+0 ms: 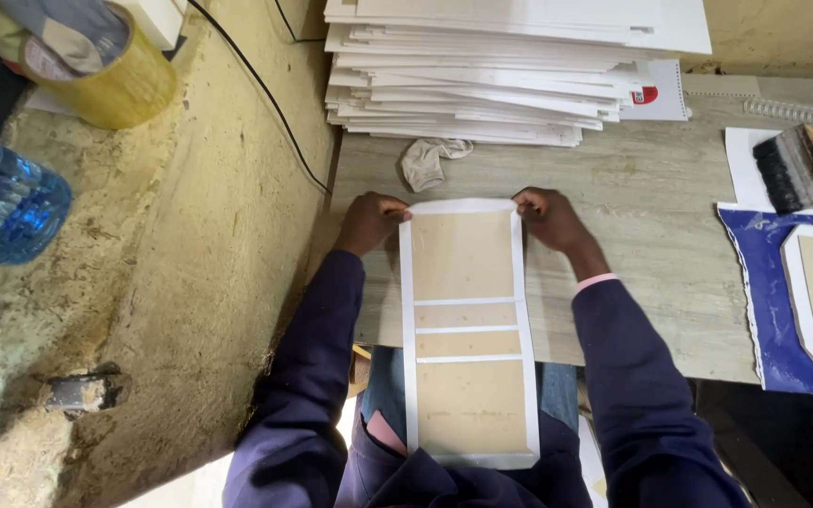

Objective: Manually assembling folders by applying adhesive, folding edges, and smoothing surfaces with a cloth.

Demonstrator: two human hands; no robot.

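While both hands' fingers (397,214) pinch its far corners, the board-and-paper sheet (468,329) stretches toward the person.

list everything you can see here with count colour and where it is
cover sheet: one, white paper with four tan board panels, lying lengthwise from table to lap
table: one, grey wood-grain, centre and right
sheet stack: one tall pile, white, far edge of table
crumpled rag: one, off-white, before the stack
brush: one, black bristles, right edge
blue sheet: one, blue with white and tan pieces on it, right
tape roll: one, yellowish, top left
water bottles: two, blue, left edge
cable: one, black, along the wall
left hand: pinching the sheet's top left corner
right hand: pinching its top right corner
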